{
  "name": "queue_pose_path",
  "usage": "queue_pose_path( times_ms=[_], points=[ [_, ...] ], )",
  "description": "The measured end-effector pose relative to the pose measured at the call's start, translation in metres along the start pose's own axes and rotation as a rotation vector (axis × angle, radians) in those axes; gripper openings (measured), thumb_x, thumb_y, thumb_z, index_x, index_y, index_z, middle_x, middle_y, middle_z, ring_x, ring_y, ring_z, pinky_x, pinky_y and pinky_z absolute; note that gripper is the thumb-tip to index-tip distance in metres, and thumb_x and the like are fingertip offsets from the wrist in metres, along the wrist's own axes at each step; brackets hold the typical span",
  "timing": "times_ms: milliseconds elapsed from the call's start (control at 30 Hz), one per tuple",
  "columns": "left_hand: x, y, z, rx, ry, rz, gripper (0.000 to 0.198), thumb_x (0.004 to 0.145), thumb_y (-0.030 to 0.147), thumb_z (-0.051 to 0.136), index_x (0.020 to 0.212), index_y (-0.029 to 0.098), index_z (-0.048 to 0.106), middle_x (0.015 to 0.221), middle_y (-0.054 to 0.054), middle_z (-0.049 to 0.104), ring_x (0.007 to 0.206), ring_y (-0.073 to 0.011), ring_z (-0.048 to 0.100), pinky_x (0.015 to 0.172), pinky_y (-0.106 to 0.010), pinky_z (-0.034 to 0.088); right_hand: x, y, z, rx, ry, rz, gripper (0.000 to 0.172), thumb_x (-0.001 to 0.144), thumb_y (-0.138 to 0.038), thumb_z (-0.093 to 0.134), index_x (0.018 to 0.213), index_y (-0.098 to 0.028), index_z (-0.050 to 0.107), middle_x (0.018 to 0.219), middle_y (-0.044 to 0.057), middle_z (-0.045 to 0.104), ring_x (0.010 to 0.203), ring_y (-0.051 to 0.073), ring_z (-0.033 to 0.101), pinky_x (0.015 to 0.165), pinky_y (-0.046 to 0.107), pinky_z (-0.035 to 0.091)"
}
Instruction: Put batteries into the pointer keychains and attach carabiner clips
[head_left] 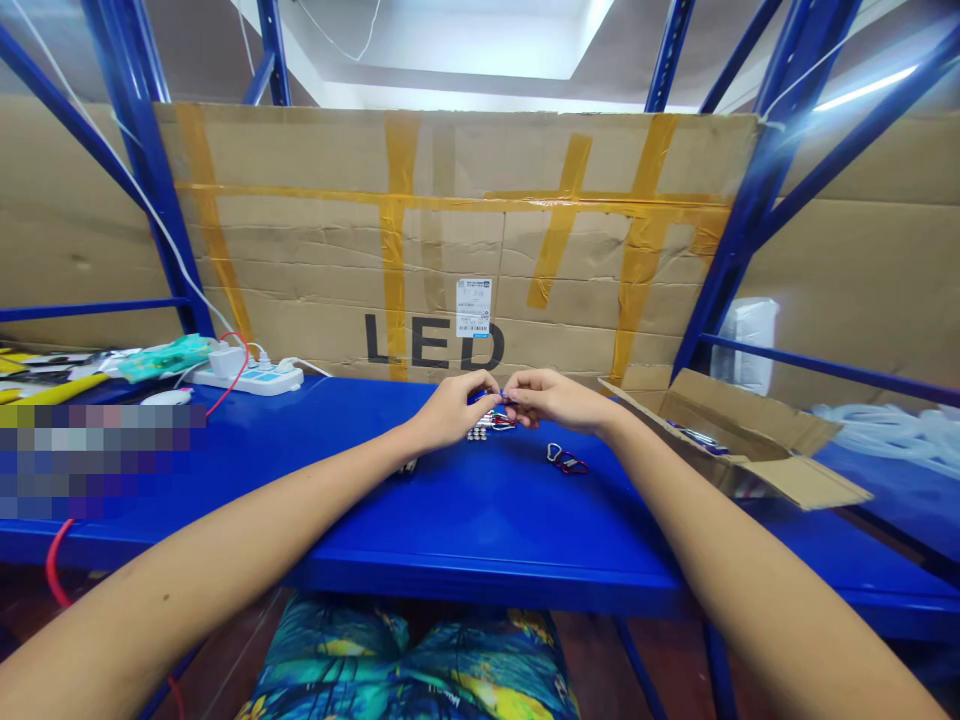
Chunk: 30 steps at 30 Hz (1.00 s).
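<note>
My left hand (452, 410) and my right hand (553, 398) meet above the blue tabletop, fingertips almost touching. Both are closed in a pinch around something small and dark or bluish, mostly hidden by the fingers; its kind does not show. Just below the fingers lie several small silvery metal pieces (477, 434) in a cluster, with a red carabiner (504, 423) partly covered by my right hand. Nearer to me, under my right wrist, a silver carabiner (553, 453) and a dark red carabiner (574, 466) rest side by side. A few small pieces (407, 466) show beside my left wrist.
An open cardboard box (739, 430) with thin items inside stands at the right. At the left are a white power strip (259, 378), a red cable (238, 378) and a teal packet (169, 357). A large cardboard panel (322, 260) closes off the back between blue posts.
</note>
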<state>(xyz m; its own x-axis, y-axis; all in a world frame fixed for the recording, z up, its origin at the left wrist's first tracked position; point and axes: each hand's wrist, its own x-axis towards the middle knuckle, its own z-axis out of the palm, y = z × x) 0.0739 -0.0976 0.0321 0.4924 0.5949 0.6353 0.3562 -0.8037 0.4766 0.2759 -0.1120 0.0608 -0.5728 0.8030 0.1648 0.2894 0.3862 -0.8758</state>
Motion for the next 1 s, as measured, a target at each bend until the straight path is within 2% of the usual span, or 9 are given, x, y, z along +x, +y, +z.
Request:
queue_pose_path(
  times_ms=[200, 367, 467, 600, 733, 833, 900, 1000],
  points=[
    [-0.002, 0.002, 0.003, 0.067, 0.024, 0.001, 0.013, 0.092, 0.025, 0.049, 0.089, 0.018, 0.058, 0.085, -0.003, 0.067, 0.078, -0.0160, 0.058, 0.072, -0.030, 0.042, 0.005, 0.002, 0.003, 0.070, 0.159, 0.006, 0.019, 0.075, -0.030, 0.065, 0.069, -0.016, 0.054, 0.058, -0.001, 0.057, 0.048, 0.008, 0.046, 0.048, 0.024, 0.033],
    [-0.004, 0.004, 0.005, 0.085, 0.028, 0.015, 0.013, 0.093, 0.025, 0.048, 0.089, 0.017, 0.058, 0.082, -0.003, 0.067, 0.074, -0.0160, 0.058, 0.069, -0.029, 0.041, 0.006, 0.001, 0.007, 0.036, 0.241, -0.040, 0.011, 0.071, -0.024, 0.062, 0.069, -0.017, 0.055, 0.052, -0.004, 0.049, 0.047, 0.008, 0.039, 0.047, 0.024, 0.030],
    [-0.005, 0.005, 0.005, 0.101, 0.028, 0.036, 0.012, 0.093, 0.024, 0.049, 0.090, 0.017, 0.058, 0.081, -0.003, 0.067, 0.074, -0.0156, 0.058, 0.068, -0.029, 0.041, 0.007, 0.001, 0.011, -0.103, 0.282, -0.068, 0.007, 0.072, -0.023, 0.057, 0.069, -0.018, 0.053, 0.051, -0.005, 0.046, 0.047, 0.009, 0.038, 0.047, 0.025, 0.029],
    [-0.005, 0.002, 0.005, 0.101, 0.031, 0.021, 0.012, 0.092, 0.023, 0.049, 0.089, 0.017, 0.059, 0.080, -0.003, 0.066, 0.073, -0.0155, 0.058, 0.068, -0.028, 0.041, 0.010, 0.003, 0.016, -0.398, 0.387, -0.139, 0.005, 0.072, -0.021, 0.052, 0.068, -0.019, 0.050, 0.058, -0.003, 0.049, 0.055, 0.011, 0.042, 0.053, 0.026, 0.030],
    [-0.004, -0.001, 0.004, 0.077, -0.007, -0.008, 0.012, 0.091, 0.026, 0.050, 0.089, 0.018, 0.058, 0.082, -0.003, 0.066, 0.076, -0.0164, 0.059, 0.070, -0.029, 0.042, 0.010, 0.004, 0.018, -0.617, 0.426, -0.179, 0.008, 0.076, -0.020, 0.050, 0.068, -0.020, 0.048, 0.062, -0.002, 0.051, 0.061, 0.013, 0.043, 0.058, 0.027, 0.030],
    [-0.004, -0.001, 0.004, 0.025, -0.020, -0.055, 0.021, 0.089, 0.024, 0.050, 0.108, 0.018, 0.055, 0.080, 0.000, 0.063, 0.073, -0.0156, 0.057, 0.070, -0.030, 0.042, 0.009, 0.005, 0.016, -0.732, 0.446, -0.189, 0.010, 0.079, -0.017, 0.048, 0.070, -0.020, 0.046, 0.063, -0.001, 0.052, 0.063, 0.015, 0.045, 0.060, 0.027, 0.030],
    [-0.004, 0.000, 0.006, -0.038, -0.047, -0.119, 0.038, 0.087, 0.021, 0.048, 0.124, 0.017, 0.045, 0.074, 0.003, 0.059, 0.065, -0.0141, 0.055, 0.065, -0.029, 0.041, 0.009, 0.006, 0.015, -0.801, 0.448, -0.196, 0.011, 0.081, -0.015, 0.047, 0.072, -0.021, 0.046, 0.065, 0.001, 0.055, 0.065, 0.016, 0.046, 0.062, 0.028, 0.031],
    [-0.005, 0.002, 0.009, -0.147, -0.089, -0.205, 0.049, 0.087, 0.019, 0.045, 0.134, 0.015, 0.033, 0.067, 0.006, 0.053, 0.057, -0.0123, 0.050, 0.058, -0.027, 0.039, 0.011, 0.007, 0.018, -0.899, 0.427, -0.229, 0.011, 0.085, -0.013, 0.046, 0.076, -0.020, 0.047, 0.073, 0.005, 0.059, 0.069, 0.017, 0.050, 0.065, 0.029, 0.033]
  ],
)
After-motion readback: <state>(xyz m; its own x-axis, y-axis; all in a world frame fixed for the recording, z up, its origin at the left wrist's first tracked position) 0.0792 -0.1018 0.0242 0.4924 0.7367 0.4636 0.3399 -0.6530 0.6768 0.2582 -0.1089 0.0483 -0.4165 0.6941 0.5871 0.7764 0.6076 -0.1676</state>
